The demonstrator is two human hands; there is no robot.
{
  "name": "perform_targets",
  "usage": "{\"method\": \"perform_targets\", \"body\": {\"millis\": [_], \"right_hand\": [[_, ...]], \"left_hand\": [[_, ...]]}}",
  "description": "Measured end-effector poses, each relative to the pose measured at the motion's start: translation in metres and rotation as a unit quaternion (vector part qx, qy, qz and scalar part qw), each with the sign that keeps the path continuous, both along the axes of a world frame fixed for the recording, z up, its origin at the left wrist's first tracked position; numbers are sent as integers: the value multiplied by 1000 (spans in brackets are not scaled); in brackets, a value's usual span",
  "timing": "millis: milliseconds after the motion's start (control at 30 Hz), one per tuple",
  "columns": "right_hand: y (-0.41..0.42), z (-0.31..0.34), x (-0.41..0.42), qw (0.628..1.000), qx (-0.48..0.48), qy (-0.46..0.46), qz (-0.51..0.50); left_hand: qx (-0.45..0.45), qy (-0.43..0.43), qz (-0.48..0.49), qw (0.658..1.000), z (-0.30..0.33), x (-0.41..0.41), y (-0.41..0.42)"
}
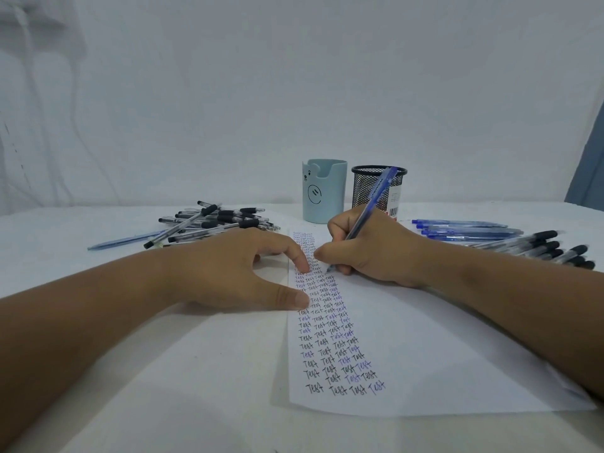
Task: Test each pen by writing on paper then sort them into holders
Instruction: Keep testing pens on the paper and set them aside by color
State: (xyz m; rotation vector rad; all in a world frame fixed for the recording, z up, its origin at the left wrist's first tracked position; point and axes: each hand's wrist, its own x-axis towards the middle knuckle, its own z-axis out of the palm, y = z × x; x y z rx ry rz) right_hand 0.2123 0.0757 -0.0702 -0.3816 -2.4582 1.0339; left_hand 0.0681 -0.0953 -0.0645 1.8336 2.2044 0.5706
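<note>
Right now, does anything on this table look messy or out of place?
Only the untested pens: they lie in a crisscross heap at the left, with one blue pen stray at its edge. The pens at the right lie in tidy rows. Nothing looks spilled or damaged.

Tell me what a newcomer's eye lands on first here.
The right hand writing with a blue pen on the paper, mid-table, beside columns of "Test". The left hand presses the paper's left edge. Behind stand a pale blue holder and a mesh holder.
</note>
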Motion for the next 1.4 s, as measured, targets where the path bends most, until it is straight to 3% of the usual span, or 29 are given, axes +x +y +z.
{"method": "perform_targets", "body": {"millis": [1233,1400], "right_hand": [[7,-3,-1,1000,27,16,-3],[10,3,-2,984,-144,102,-6]], "left_hand": [[-22,14,-2,1000,1,-1,-2],[-25,4,6,1000,2,1,-3]]}}
